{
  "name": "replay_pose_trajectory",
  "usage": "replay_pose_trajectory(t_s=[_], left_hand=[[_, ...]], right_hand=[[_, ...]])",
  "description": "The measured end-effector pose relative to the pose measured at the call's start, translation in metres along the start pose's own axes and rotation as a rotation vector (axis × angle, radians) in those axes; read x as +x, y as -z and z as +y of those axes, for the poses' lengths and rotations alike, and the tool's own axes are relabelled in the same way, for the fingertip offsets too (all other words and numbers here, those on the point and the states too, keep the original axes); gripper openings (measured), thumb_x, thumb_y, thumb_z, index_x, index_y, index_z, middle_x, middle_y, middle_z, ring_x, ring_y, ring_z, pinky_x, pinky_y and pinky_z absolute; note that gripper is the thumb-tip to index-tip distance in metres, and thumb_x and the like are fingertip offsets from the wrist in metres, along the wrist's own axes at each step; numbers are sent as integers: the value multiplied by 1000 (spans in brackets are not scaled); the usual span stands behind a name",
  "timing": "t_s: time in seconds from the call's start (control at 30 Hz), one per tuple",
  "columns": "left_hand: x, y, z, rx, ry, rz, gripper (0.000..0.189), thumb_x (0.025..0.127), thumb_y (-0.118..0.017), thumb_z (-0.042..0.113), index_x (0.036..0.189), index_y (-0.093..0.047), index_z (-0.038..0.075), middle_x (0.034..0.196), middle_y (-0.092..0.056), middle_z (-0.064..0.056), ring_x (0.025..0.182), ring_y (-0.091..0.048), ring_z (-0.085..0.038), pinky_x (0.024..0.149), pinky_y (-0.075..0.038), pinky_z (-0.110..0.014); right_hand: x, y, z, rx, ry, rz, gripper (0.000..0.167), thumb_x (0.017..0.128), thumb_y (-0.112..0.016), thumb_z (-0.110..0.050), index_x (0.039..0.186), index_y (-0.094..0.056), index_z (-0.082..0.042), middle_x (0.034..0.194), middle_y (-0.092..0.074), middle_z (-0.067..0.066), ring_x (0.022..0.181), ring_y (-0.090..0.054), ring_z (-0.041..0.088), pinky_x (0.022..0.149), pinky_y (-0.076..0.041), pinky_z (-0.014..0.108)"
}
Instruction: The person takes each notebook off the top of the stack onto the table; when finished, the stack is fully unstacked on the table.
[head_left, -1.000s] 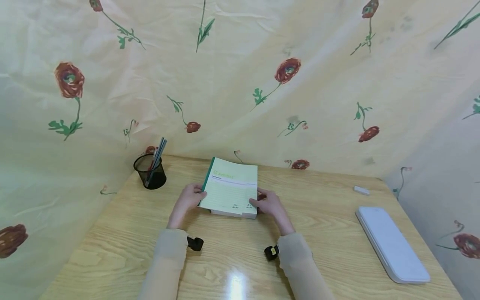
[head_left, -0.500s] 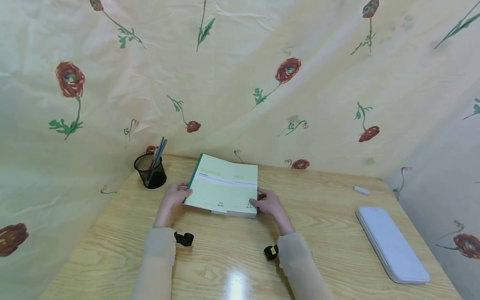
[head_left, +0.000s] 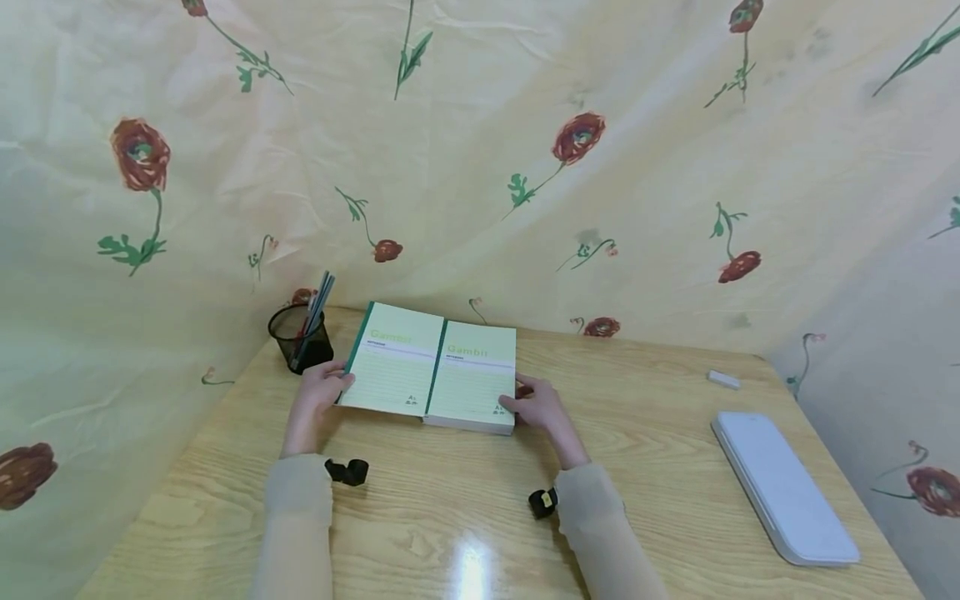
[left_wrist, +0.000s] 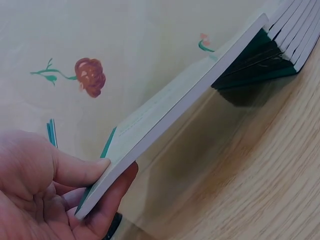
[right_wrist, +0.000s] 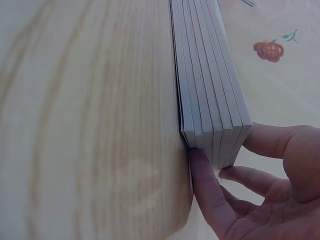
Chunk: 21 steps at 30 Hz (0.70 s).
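Note:
My left hand (head_left: 321,387) pinches a pale green notebook (head_left: 393,358) by its dark green spine edge, thumb on top and fingers beneath. In the left wrist view this notebook (left_wrist: 165,120) is lifted off the table and slants up toward the stack; whether its far edge touches the stack I cannot tell. The stack of notebooks (head_left: 472,367), printed "Gambit", lies on the table to its right. Holding the stack's right side is my right hand (head_left: 538,406), thumb on the top cover. Several notebooks make up the stack (right_wrist: 210,75) in the right wrist view.
A black mesh pen holder (head_left: 300,342) with pens stands just beyond my left hand. At the right of the wooden table (head_left: 450,508) lie a white eraser-like block (head_left: 723,380) and a long pale case (head_left: 783,487). A flowered cloth (head_left: 450,167) hangs behind.
My left hand has drawn the top notebook leftward off the stack, uncovering the notebook below and its green spine. The right hand and the stack have stayed in place.

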<state>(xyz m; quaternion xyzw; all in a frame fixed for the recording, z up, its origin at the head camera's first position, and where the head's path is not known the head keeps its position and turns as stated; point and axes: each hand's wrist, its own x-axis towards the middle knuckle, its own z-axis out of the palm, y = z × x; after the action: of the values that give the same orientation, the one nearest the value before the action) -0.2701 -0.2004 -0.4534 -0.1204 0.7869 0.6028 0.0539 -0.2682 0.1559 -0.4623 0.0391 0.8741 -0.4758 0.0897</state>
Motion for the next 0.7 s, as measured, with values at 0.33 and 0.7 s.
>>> replay_pose_trajectory(t_s=[0.33, 0.7], left_hand=[[3, 10, -11, -12, 49, 42, 53, 101, -49, 6, 148, -32, -12, 147, -39, -34, 133, -38, -39, 112, -29, -48], [4, 9, -17, -6, 68, 59, 53, 100, -50, 6, 146, -34, -13, 151, -32, -34, 137, -33, -42, 113, -27, -50]], right_hand=[[0, 0, -1, -35, 1, -2, 61, 93, -71, -17, 146, -48, -2, 118, -61, 21, 97, -60, 28, 77, -54, 35], [0, 1, -1, -53, 20, 4, 61, 92, -72, -18, 145, -48, -1, 118, -62, 21, 100, -59, 29, 82, -52, 38]])
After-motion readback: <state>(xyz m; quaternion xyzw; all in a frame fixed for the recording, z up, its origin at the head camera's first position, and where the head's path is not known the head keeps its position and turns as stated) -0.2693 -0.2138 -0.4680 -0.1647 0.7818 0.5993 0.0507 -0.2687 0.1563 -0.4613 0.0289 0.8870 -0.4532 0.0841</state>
